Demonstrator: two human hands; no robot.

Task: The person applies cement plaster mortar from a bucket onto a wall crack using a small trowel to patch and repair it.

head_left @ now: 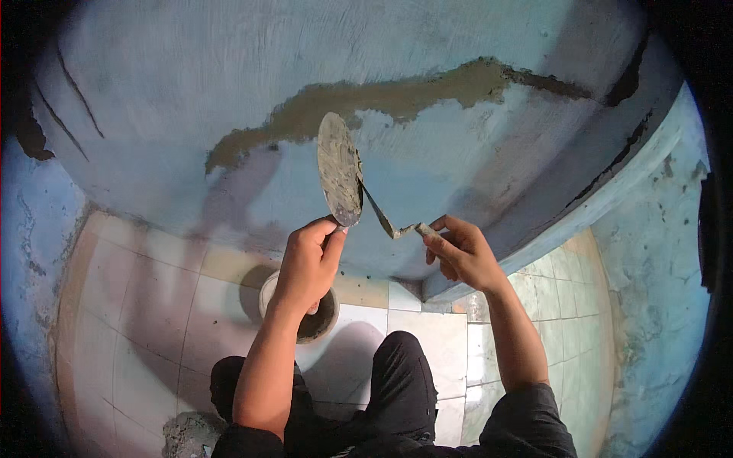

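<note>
In front of the blue wall (416,168), my left hand (309,263) is closed on the handle of a rounded trowel (338,164), its blade pointing up and smeared with grey mortar. My right hand (464,252) grips the handle of a narrower pointing trowel (379,212) with a cranked neck. The narrow blade tilts up to the left, and its tip is close against the edge of the rounded blade; whether they touch is hard to tell. Behind and above both tools, a long band of damp mortar (305,111) runs across the wall.
A bucket (330,317) with grey material inside stands on the tiled floor (145,305), partly behind my left forearm. Mortar rubble (191,435) lies at the lower left. Dark cracks (626,80) mark the wall at upper right, near a curved blue ledge (565,221). My knee (403,366) is below.
</note>
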